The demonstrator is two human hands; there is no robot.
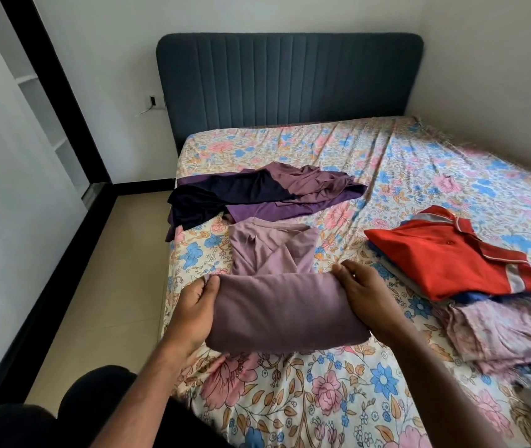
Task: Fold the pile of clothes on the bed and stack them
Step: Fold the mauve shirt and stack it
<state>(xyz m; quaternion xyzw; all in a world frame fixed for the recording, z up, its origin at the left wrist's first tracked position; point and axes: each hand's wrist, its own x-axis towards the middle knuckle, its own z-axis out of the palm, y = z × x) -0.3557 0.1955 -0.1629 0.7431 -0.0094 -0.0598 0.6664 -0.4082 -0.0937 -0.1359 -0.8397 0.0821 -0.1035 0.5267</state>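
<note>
Two hands work one mauve garment (pixel 277 286) lying near the left edge of the bed (pixel 322 399), which is covered in a floral sheet. The left hand (pixel 193 312) pinches the garment's left edge, and the right hand (pixel 364 295) has its grip on the right edge, thumb on top. Between them the lower half is lifted and folded over toward the collar end, which lies flat on the sheet.

Beyond it lies one loose pile of unfolded clothes (pixel 257 195), with dark navy, purple and mauve pieces showing. To the right sits one stack of folded clothes (pixel 483 302), topped by a red polo shirt (pixel 451 260). A dark blue padded headboard (pixel 290 82) stands behind.
</note>
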